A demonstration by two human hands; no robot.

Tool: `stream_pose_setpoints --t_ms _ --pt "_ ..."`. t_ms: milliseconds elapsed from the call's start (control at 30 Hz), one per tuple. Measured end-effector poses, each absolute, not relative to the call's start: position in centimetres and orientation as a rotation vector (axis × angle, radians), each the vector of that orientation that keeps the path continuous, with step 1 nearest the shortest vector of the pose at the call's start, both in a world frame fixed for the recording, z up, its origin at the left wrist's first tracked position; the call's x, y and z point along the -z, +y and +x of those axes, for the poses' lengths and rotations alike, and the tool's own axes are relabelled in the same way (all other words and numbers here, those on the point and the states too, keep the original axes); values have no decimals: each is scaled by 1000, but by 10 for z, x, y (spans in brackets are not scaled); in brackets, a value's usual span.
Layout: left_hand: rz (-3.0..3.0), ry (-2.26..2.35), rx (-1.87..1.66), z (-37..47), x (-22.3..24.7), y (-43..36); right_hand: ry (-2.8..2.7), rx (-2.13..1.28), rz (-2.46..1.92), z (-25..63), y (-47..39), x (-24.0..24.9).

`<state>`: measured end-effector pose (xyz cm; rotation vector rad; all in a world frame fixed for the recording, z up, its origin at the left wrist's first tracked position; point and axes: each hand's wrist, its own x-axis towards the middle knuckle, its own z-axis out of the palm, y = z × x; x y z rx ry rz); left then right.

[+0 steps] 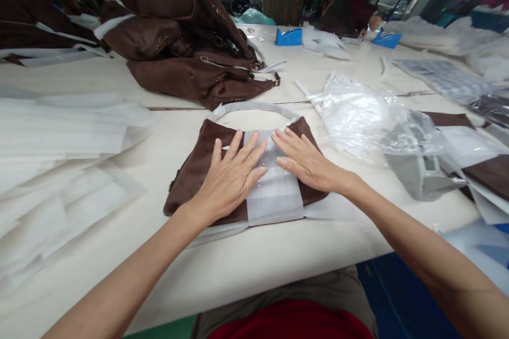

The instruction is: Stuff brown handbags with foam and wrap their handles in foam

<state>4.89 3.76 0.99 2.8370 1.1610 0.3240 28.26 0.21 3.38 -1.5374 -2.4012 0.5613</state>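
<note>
A brown bag [191,169] lies flat on the pale table [278,254], with a band of white paper [275,201] around its middle. Its handle [254,108], wrapped in white, arches away from me at the far edge. My left hand [230,177] rests flat on the bag's left half, fingers spread, fingertips reaching the paper band. On the right half lies my right hand [304,161], palm down, its fingers stretched out toward the band. Neither hand grips anything.
Several brown bags [186,37] are piled at the back left. White paper sheets [59,169] cover the table's left side. Clear plastic bags [366,111] lie right of the bag, near another wrapped brown bag [493,169]. Beyond stand blue tape dispensers [289,37] and a person [350,5].
</note>
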Motion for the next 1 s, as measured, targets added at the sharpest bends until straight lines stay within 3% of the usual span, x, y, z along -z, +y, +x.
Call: stream_pose_setpoints --t_ms 167,333,467,633,733,1000 --pt "2954 1081 -287 52 23 22 -2546 -204 -1561 269 -26 8" --pt "2823 1047 -253 41 11 26 -2189 -559 -1483 294 -23 -11" --pt "2494 1426 -600 -2 -17 28 -1480 -521 -1744 334 -48 -26" --pt "1921 1809 -882 -55 -3 28 -1731 -396 -1775 350 -106 16" --pt "1561 1803 -871 -64 16 26 -1782 -577 -1772 349 -120 33" --pt "1008 1631 -1031 -61 23 31 -952 -851 -1842 351 -49 2"
